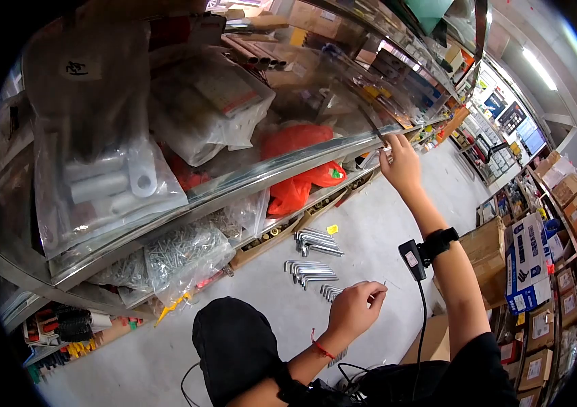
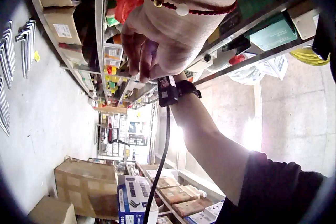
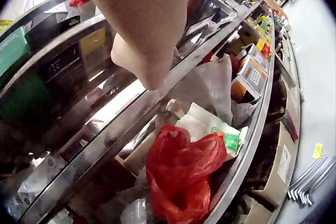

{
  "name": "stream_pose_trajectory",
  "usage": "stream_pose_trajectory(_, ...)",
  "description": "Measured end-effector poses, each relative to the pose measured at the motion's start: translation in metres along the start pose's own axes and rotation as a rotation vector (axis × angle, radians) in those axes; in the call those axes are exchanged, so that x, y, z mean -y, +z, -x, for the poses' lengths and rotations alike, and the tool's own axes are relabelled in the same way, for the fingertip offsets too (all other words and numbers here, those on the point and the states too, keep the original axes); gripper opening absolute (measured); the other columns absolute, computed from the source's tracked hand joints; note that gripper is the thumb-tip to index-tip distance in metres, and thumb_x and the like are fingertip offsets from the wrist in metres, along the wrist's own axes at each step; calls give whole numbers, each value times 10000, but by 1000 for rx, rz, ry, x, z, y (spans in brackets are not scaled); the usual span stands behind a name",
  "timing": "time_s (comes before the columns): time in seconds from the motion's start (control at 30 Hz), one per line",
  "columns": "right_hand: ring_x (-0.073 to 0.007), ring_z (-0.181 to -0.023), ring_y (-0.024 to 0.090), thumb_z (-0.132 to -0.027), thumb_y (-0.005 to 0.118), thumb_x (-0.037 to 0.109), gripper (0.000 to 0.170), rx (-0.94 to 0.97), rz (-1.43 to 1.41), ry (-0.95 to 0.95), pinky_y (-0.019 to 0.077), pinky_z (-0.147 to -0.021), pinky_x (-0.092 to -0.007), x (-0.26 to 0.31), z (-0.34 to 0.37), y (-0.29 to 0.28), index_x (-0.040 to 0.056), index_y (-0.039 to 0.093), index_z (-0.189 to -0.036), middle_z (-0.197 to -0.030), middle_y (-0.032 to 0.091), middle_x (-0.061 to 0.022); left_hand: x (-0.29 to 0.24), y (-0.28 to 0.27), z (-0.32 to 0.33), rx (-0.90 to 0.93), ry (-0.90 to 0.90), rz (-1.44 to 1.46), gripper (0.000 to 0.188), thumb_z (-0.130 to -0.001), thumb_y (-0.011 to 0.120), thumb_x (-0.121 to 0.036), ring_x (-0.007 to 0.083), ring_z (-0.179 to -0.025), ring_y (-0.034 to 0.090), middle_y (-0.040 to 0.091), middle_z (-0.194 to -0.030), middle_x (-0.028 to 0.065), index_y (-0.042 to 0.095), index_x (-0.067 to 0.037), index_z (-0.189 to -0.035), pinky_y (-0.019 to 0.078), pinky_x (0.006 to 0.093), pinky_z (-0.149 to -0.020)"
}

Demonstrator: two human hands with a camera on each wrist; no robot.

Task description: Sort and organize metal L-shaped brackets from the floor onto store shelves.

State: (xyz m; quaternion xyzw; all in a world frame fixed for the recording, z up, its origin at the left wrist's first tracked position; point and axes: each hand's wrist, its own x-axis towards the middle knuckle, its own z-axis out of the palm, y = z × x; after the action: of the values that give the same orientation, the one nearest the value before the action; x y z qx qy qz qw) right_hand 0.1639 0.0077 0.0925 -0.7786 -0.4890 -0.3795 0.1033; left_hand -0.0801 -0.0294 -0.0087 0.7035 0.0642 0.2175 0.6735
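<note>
Grip of the left hand [image 1: 356, 311] is drawn together at thumb and forefinger, and a thin piece [image 1: 385, 282] appears to be pinched there, above the floor [image 1: 387, 234]. By the right hand [image 1: 402, 165], the edge of the shelf [image 1: 234, 178] is reached; whether the dark strip [image 1: 370, 123] beside its fingertips is held cannot be told. L-shaped metal keys [image 1: 312, 277] are laid on the floor in separate groups, near the left hand, and a yellow tag [image 1: 332, 229] is seen just beside one group. On the shelf, a red plastic bag [image 3: 184, 176] is draped partly over the front edge. Screws are contained in a clear bag [image 1: 190, 254] on the tier below.
</note>
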Motion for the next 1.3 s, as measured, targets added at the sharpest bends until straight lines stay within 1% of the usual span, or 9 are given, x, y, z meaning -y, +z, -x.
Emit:
stream_pose_trajectory(0.1, -290, -719, 529, -706, 531, 139, 213, 9, -106, 94, 429, -622, -370, -6, 2, 2, 52, 499, -897, -793, 524, -111, -1, -3, 0, -6, -2, -1, 112, -718, 543, -96, 166, -620, 582, 594, -726, 76, 593, -45, -805, 442, 248, -554)
stream_pose_trajectory(0.2, -293, -684, 532, -715, 538, 154, 193, 9, -89, 65, 427, -607, -376, -8, 2, 2, 60, 527, -883, -741, 532, -106, -1, -4, 1, -12, 12, -7, 108, -717, 542, -91, 165, -616, 581, 593, -721, 76, 591, -42, -799, 442, 248, -553)
stream_pose_trajectory(0.3, -294, -683, 531, -717, 537, 144, 180, 13, -68, 42, 427, -594, -375, -11, 2, 6, 64, 545, -878, -739, 531, -110, 2, -2, 0, -25, 24, -3, 105, -715, 543, -88, 167, -612, 580, 593, -719, 77, 589, -39, -795, 441, 246, -552)
stream_pose_trajectory(0.6, -299, -662, 531, -706, 532, 118, 114, 5, -88, 90, 430, -597, -375, -4, -3, 8, 41, 568, -781, -732, 530, -120, 1, -4, 1, -16, 10, 5, 108, -718, 547, -93, 171, -615, 583, 593, -716, 78, 591, -39, -801, 444, 245, -555)
stream_pose_trajectory(0.8, -300, -686, 538, -689, 532, 122, 136, 34, -89, 125, 432, -621, -371, -1, -11, 10, 35, 596, -773, -736, 548, -129, 1, -5, 0, -3, -20, -5, 118, -721, 551, -106, 173, -621, 586, 599, -737, 80, 595, -46, -813, 447, 251, -560)
stream_pose_trajectory(1.0, -303, -693, 547, -664, 529, 119, 141, 41, -92, 66, 440, -651, -368, -3, -26, 11, 24, 619, -716, -706, 549, -149, 1, -3, 0, -17, -19, -2, 106, -728, 546, -127, 201, -613, 576, 590, -714, 82, 594, -58, -791, 442, 275, -550)
stream_pose_trajectory(1.03, -307, -683, 547, -668, 530, 150, 166, 51, -110, 102, 444, -652, -368, -1, -28, 11, 11, 618, -696, -698, 546, -158, -1, -3, -1, -10, -32, -6, 109, -729, 545, -130, 197, -618, 578, 592, -720, 81, 596, -59, -796, 443, 274, -555)
stream_pose_trajectory(1.17, -327, -666, 540, -688, 526, 239, 263, 71, -86, 100, 441, -645, -384, 1, -38, 13, -10, 608, -670, -688, 540, -176, 0, -2, -4, -7, -31, -10, 117, -736, 543, -140, 186, -636, 585, 595, -738, 77, 597, -64, -806, 444, 270, -567)
stream_pose_trajectory(1.3, -335, -670, 536, -690, 521, 255, 305, 144, -72, 129, 440, -633, -390, 2, -52, 19, -29, 575, -595, -681, 537, -185, -2, -2, -8, -1, -57, -22, 139, -732, 564, -129, 146, -624, 591, 609, -740, 67, 606, -63, -847, 433, 238, -565)
